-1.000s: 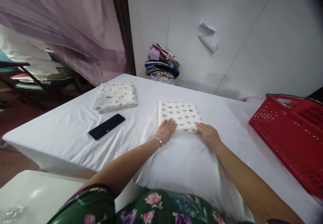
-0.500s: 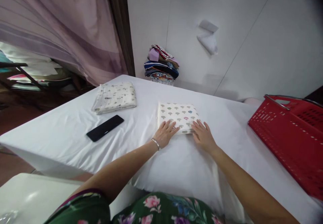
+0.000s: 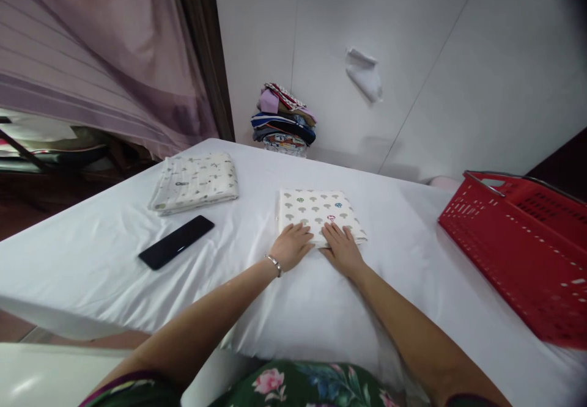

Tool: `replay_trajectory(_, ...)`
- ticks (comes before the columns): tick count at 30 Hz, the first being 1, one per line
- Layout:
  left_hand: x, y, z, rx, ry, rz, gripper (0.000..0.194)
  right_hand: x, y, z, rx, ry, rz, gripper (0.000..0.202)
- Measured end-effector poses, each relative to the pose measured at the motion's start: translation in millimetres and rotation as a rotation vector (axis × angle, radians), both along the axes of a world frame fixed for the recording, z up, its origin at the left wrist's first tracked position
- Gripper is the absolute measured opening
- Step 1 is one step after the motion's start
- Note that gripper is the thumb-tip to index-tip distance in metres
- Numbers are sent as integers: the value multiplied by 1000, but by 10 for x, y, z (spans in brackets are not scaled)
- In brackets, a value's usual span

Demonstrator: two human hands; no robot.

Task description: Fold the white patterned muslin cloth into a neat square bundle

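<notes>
A folded white cloth (image 3: 316, 204) with a grey mushroom print and a few coloured motifs lies flat in front of me. My left hand (image 3: 290, 247), a silver bracelet at its wrist, rests on the near left part of the cloth with fingers stretched out. Flat on its near edge, right of the middle, lies my right hand (image 3: 343, 249), fingers extended. Neither hand grips anything. Farther left is a second folded cloth (image 3: 197, 181), cream with a small dark print. A black phone (image 3: 177, 242) lies just nearer than it.
The table has a white cloth cover (image 3: 257, 211). A red perforated basket (image 3: 518, 254) with a metal handle stands at the right. Folded clothes (image 3: 284, 120) are stacked beyond the far edge by the wall. A pinkish curtain (image 3: 114, 46) hangs at the left.
My right hand has moved left across the folded cloth, from its right corner toward my left hand. The left hand stays on the cloth. The view has shifted slightly.
</notes>
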State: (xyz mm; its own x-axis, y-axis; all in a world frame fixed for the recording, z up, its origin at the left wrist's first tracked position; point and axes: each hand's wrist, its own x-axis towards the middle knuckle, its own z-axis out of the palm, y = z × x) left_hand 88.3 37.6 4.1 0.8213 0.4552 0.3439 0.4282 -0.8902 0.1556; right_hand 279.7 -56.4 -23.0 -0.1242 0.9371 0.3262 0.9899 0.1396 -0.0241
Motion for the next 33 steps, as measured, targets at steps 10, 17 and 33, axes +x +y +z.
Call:
replay_trajectory(10, -38, 221, -249, -70, -60, 211, 50, 285, -123, 81, -50, 73, -181, 51)
replay_trajectory(17, -31, 159, -209, -145, -78, 226, 51, 471, -224, -11, 13, 295, -168, 49)
replay_trajectory(33, -84, 248, -327, -350, -366, 453, 53, 873, 381, 208, -184, 838, -666, 68)
